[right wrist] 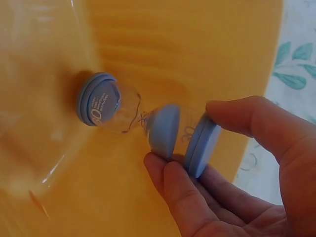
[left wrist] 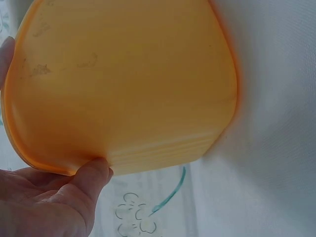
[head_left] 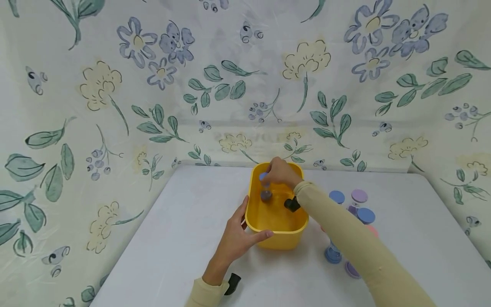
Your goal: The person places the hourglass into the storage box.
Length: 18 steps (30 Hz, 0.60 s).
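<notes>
A yellow plastic bin (head_left: pixel 278 242) stands on the white table in the head view. At its near left corner my left hand (head_left: pixel 233 239) grips the rim, the thumb along the near edge and the fingers against the side; the left wrist view shows the bin's outer wall (left wrist: pixel 133 89) close up. My right hand (head_left: pixel 283 174) reaches into the far part of the bin. Between its thumb and fingers it pinches one blue cap of a sand timer (right wrist: pixel 165 131), which has clear bulbs and blue sand in the bulb nearest the hand. The timer's other cap is close to the bin's inside.
Several more sand timers stand on the table right of the bin, among them one with a blue cap (head_left: pixel 336 197) and one with a purple cap (head_left: pixel 359 195). My right sleeve (head_left: pixel 353 238) partly covers the group. A floral curtain (head_left: pixel 245 106) hangs behind the table.
</notes>
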Available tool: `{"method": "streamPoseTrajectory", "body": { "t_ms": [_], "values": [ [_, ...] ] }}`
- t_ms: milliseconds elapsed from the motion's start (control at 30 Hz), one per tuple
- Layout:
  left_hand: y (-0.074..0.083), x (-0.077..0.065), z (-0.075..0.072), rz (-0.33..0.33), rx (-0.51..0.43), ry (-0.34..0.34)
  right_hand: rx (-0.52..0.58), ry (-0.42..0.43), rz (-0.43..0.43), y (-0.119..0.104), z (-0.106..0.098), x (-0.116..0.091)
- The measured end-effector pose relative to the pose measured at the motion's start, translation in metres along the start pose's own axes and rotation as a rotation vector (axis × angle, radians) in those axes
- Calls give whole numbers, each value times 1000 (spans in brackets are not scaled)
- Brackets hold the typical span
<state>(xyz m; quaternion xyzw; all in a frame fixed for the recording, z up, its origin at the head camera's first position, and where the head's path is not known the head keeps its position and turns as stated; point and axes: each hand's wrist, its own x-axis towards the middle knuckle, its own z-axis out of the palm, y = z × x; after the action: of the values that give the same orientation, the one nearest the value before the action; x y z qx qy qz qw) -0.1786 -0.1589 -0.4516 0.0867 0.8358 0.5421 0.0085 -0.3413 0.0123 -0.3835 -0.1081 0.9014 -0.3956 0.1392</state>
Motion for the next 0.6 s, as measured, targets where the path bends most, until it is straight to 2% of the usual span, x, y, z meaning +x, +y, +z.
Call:
{"method": "streamPoseTrajectory", "body": {
  "t_ms": [233,600],
  "values": [
    [0,0,1,-3,7,-3,-64,-3,14,0,6,5],
    [-2,0,0,9,4,0,-26,-18,19,1,8,4]
  ]
}}
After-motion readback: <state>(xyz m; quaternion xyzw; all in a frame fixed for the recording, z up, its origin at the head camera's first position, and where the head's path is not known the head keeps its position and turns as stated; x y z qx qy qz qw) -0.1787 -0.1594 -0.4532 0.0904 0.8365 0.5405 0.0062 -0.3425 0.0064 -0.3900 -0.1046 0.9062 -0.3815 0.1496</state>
